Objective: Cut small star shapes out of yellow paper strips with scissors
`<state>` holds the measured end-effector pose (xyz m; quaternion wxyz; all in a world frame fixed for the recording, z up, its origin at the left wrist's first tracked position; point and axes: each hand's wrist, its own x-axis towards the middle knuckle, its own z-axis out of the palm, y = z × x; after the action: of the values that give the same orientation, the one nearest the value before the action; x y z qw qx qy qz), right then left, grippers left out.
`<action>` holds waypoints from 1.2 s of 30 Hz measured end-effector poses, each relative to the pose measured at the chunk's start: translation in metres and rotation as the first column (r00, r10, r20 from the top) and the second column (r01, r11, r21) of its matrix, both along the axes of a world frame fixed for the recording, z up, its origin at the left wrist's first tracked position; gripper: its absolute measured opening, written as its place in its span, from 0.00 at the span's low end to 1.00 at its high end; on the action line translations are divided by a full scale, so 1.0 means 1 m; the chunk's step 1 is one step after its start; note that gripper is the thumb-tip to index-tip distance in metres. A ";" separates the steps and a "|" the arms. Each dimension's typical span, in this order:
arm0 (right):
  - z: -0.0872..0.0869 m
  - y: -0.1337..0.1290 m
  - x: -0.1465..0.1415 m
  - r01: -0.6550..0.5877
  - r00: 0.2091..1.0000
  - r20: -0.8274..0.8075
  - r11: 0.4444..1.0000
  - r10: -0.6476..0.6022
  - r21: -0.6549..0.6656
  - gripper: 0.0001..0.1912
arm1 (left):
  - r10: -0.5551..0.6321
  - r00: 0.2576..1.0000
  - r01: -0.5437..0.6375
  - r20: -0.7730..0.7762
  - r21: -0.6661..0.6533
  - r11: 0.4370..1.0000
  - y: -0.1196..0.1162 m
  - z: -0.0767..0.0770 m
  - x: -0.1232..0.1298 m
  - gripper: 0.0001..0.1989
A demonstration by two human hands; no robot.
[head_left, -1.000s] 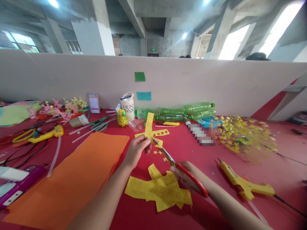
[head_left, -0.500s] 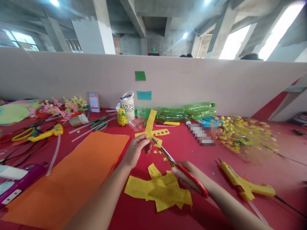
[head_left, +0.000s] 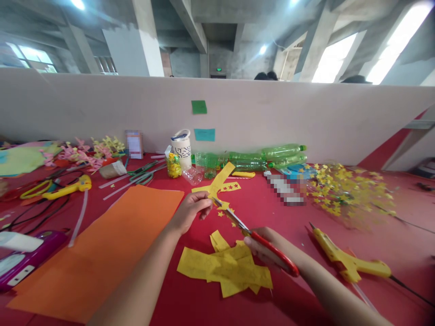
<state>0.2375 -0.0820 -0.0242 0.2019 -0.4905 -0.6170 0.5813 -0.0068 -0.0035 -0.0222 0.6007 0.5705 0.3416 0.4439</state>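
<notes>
1. Across the spread, a wide red tabletop (head_left: 299, 226) shows through in front of the right forearm, giving that elbow side room.
2. A large orange paper sheet (head_left: 112, 244) lies left, its long edge just beside the left forearm.
3. Nearest the body, a loose pile of flat yellow strips (head_left: 224, 267) sits between the forearms; no star cutouts visible there, so by my reading this stock is left uncut.
4. Right hand (head_left: 267, 242): fingers wrapped on the red-handled metal scissors (head_left: 277, 256), tips right at the yellow; blade gap too small to tell.
5. Left hand (head_left: 190, 210): thumb and fingers pinched on a bent yellow strip (head_left: 222, 176), held above the table.
6. Just behind, a flat yellow strip with red-showing star holes (head_left: 233, 186): done.
7. Below the blades, tiny yellow stars (head_left: 220, 214), loose: cut already, it seems.
</notes>
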 end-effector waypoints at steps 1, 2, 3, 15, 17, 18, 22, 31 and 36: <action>-0.001 0.000 0.001 -0.008 1.000 -0.008 1.000 0.008 -0.007 0.24 | -0.009 1.000 0.009 -0.005 -0.005 1.000 0.000 0.001 -0.001 0.10; -0.001 0.001 0.002 -0.015 1.000 -0.015 1.000 0.015 -0.016 0.23 | -0.021 1.000 0.021 -0.011 -0.009 1.000 0.001 0.001 -0.002 0.10; -0.002 0.001 0.003 -0.023 0.999 -0.025 0.999 0.022 -0.025 0.23 | -0.035 0.999 0.035 -0.019 -0.013 0.999 0.001 0.002 -0.004 0.10; 0.000 0.002 0.008 -0.066 0.998 -0.003 0.998 0.066 0.001 0.22 | -0.068 0.995 0.066 -0.075 -0.033 0.997 0.003 0.004 -0.007 0.12; 0.000 0.002 0.008 -0.067 0.998 0.005 0.998 0.067 -0.009 0.22 | -0.068 0.995 0.066 -0.073 -0.032 0.997 0.003 0.004 -0.008 0.12; 0.000 0.002 0.008 -0.064 0.998 0.010 0.998 0.064 -0.012 0.22 | -0.068 0.995 0.065 -0.073 -0.032 0.997 0.003 0.003 -0.008 0.12; 0.000 0.002 0.008 -0.055 0.999 -0.003 0.998 0.055 -0.023 0.23 | -0.063 0.996 0.060 -0.070 -0.036 0.998 0.003 0.002 -0.008 0.11; 0.000 0.004 0.006 -0.026 0.999 -0.031 1.000 0.026 -0.017 0.23 | -0.037 0.991 0.042 -0.127 0.032 0.999 0.002 0.004 -0.006 0.12; -0.002 0.002 0.003 0.003 1.000 -0.011 0.999 -0.003 0.041 0.24 | 0.033 0.991 -0.016 -0.132 0.126 0.992 -0.003 0.008 0.000 0.13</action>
<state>0.2400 -0.0802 -0.0261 0.2161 -0.4841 -0.6269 0.5709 -0.0068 -0.0066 -0.0144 0.5339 0.6312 0.3599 0.4324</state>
